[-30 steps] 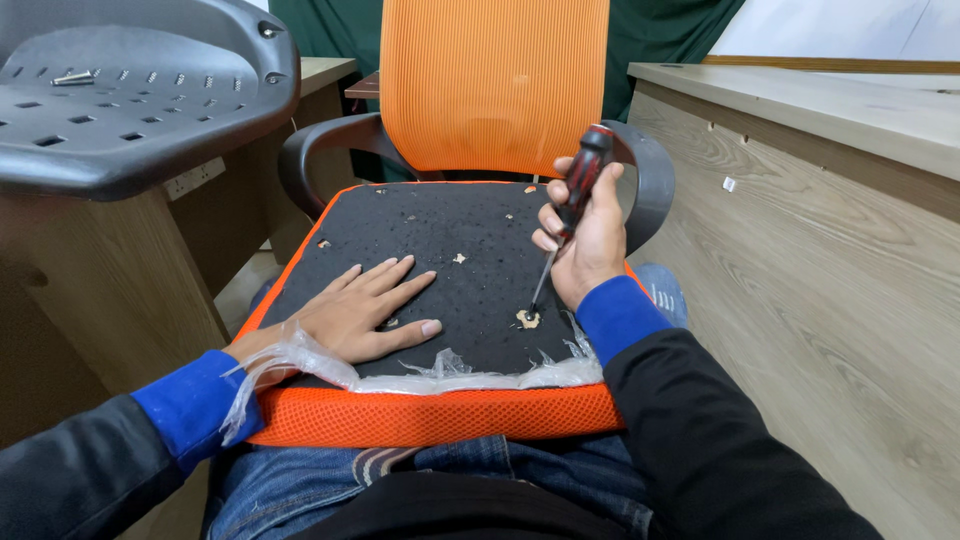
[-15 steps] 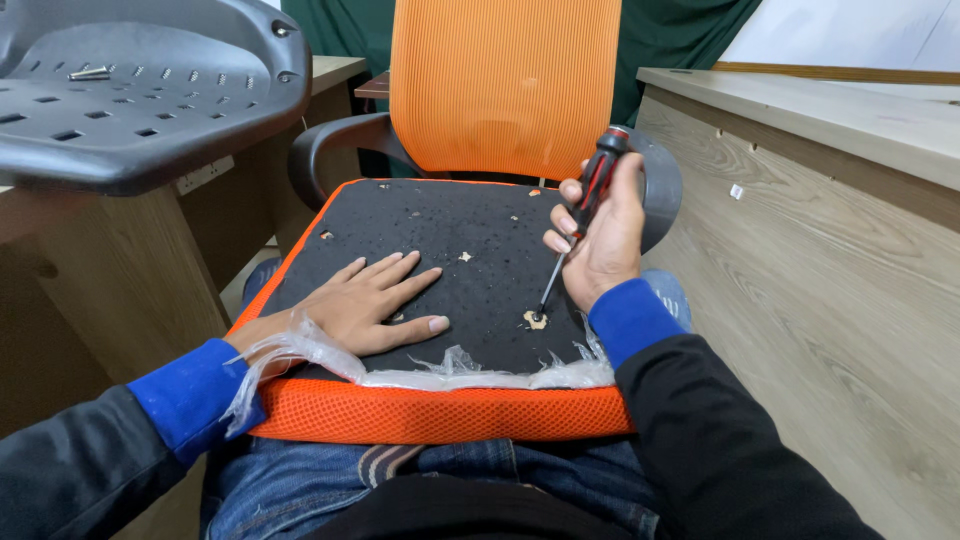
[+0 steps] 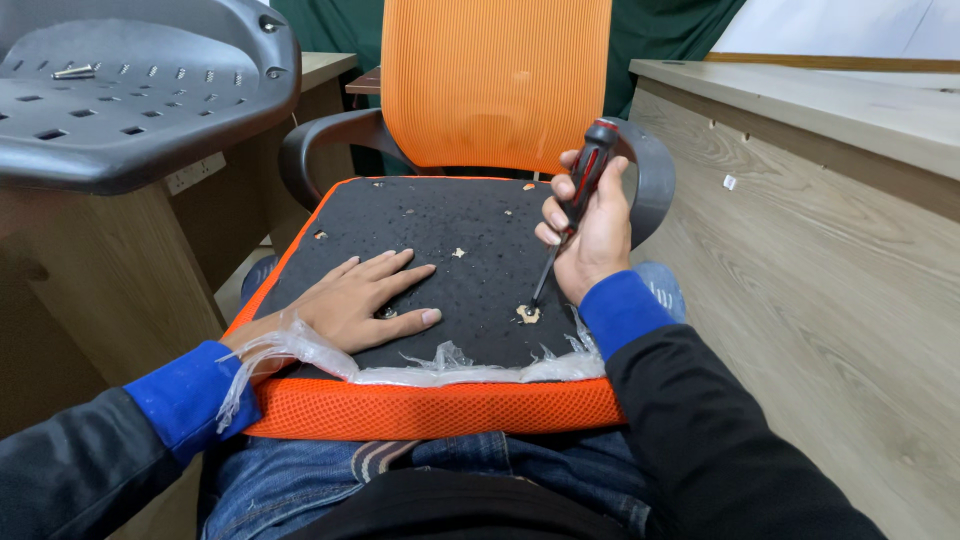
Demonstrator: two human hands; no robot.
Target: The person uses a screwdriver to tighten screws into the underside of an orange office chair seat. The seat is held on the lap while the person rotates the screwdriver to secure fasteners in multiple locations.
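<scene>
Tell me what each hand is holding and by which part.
The right hand grips a red-and-black-handled screwdriver by its handle. The left hand holds nothing; it lies flat on the black seat underside.

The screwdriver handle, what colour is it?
The screwdriver handle is black with red, seen in the head view.

open: black seat panel (image 3: 450, 230) centre | blocked: desk wall (image 3: 800, 270) right, grey shell (image 3: 130, 110) left

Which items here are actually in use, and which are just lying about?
In use: screwdriver in right hand; black seat base under left hand; fitting at the tip.
Lying about: grey plastic shell, metal piece on it, wooden desk.
</scene>
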